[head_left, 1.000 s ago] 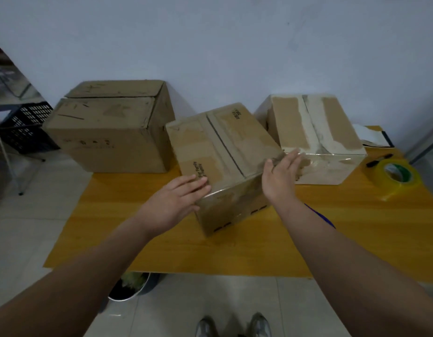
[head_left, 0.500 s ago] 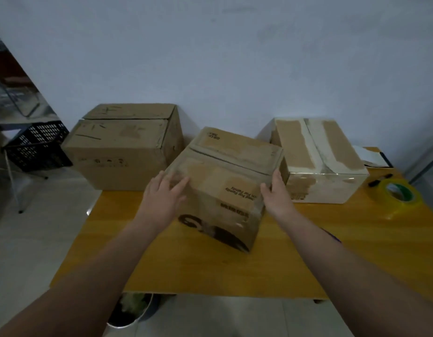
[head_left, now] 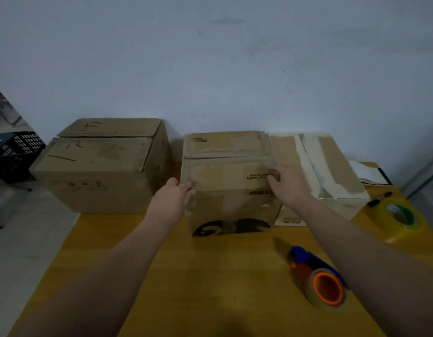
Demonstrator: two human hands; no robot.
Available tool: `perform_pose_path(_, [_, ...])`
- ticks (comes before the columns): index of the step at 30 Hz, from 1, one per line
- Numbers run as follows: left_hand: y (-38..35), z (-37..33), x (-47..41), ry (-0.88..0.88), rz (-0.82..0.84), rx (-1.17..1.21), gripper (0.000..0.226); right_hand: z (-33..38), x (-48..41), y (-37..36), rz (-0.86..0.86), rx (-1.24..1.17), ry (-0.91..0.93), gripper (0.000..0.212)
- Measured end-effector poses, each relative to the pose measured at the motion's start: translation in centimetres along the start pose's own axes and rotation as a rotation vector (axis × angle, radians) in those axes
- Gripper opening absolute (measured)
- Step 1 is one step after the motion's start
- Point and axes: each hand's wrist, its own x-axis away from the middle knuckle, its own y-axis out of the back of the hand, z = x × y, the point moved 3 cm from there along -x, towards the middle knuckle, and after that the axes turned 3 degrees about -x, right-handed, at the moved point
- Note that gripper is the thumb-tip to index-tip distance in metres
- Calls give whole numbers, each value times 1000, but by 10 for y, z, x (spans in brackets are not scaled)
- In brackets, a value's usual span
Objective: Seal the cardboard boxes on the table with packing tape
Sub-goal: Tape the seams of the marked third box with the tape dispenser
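A middle cardboard box (head_left: 229, 181) stands square on the wooden table (head_left: 210, 276), between a large box (head_left: 101, 166) at the left and a taped box (head_left: 329, 171) at the right. My left hand (head_left: 173, 199) grips the middle box's front left top corner. My right hand (head_left: 287, 183) holds its front right top edge, fingers curled over the flap. A tape dispenser (head_left: 320, 280) with a blue handle and orange core lies on the table near my right forearm. A yellow-green tape roll (head_left: 400, 218) sits at the right edge.
A black marker (head_left: 378, 199) and a white pad (head_left: 367, 172) lie behind the yellow-green roll. A black crate (head_left: 13, 152) stands on the floor at the left. The white wall is right behind the boxes. The near table edge is out of view.
The middle box has been turned from a skewed angle and pushed back, now squared between the other two boxes. Both hands moved up to its top front corners. The dispenser has come into view.
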Motion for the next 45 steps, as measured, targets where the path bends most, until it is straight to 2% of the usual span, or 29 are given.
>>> perform_pose_path(4, [-1,-20,-48,100,16,33,29,-3,-25,10,-25,76,52,38])
perform_pose_path(8, [-2,-24,-82,130,7,-10,28,0,-40,6,32,116,77,40])
perform_pose_path(11, [-1,-21,-93,91,-42,-60,27,12,-39,-2,31,171,160,40])
perform_pose_path(14, [-1,-13,-89,7,-90,-80,32,36,-32,-16,-41,219,310,39])
perform_pose_path(17, [4,8,-69,-51,-123,-53,36,72,-23,-40,-54,174,440,38])
perform_pose_path(20, [13,48,-39,-51,-126,-66,39,114,-18,-84,38,65,492,39])
perform_pose_path(22, [22,81,-21,-30,-124,-91,37,142,-18,-126,163,-17,483,47])
perform_pose_path(25, [33,131,0,3,-97,-142,36,178,-21,-192,379,-66,357,67])
perform_pose_path(27, [39,162,8,30,-91,-161,37,198,-27,-226,435,-46,261,79])
perform_pose_path(29, [43,188,13,36,-95,-167,39,214,-37,-252,415,-50,175,89])
perform_pose_path(31, [44,211,15,28,-108,-157,38,223,-44,-271,357,-69,121,89])
perform_pose_path(35, [41,261,6,104,-137,-158,40,221,-46,-286,125,-182,103,60])
perform_pose_path(38, [38,300,-8,255,-109,-166,46,215,-38,-285,38,-189,106,52])
perform_pose_path(45, [35,344,-14,515,-98,57,56,197,-13,-264,-121,-223,156,31])
